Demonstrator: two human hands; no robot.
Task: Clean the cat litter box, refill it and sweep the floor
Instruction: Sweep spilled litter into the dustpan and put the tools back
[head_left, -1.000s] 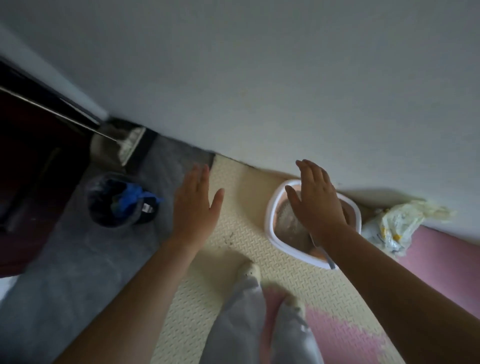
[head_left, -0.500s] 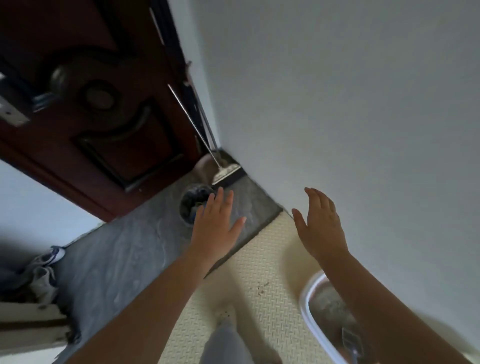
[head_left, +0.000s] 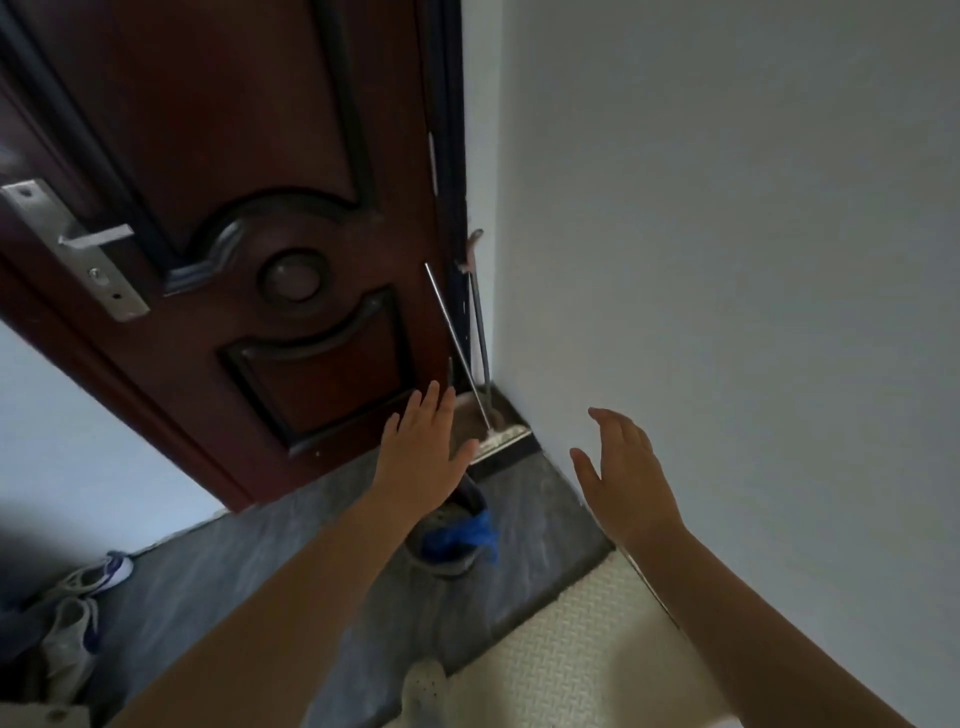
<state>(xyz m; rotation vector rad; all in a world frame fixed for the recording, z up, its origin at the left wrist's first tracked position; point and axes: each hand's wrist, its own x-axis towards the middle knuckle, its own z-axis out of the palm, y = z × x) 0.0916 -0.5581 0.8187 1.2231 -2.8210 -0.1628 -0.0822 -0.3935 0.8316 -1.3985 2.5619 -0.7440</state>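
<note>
A broom and dustpan stand in the corner between the door and the white wall; the broom's metal handle (head_left: 457, 338) leans up along the door edge and its pale head (head_left: 501, 435) rests on the floor. My left hand (head_left: 421, 457) is stretched out flat, fingers apart, just left of the broom head and holding nothing. Out to the right, near the wall, my right hand (head_left: 621, 478) is also open and empty. A dark bin (head_left: 452, 540) with a blue bag in it sits under my left wrist. The litter box is out of view.
A dark red door (head_left: 249, 234) with a metal handle (head_left: 78, 244) fills the upper left. Grey stone floor (head_left: 234, 566) lies before it. A cream foam mat (head_left: 571, 654) covers the lower right. Shoes (head_left: 78, 613) lie at the far left. My slippered foot (head_left: 423, 691) shows at the bottom.
My view has swung up and left from the litter box to the door corner. Both open hands have moved toward the broom; the litter box has left the frame.
</note>
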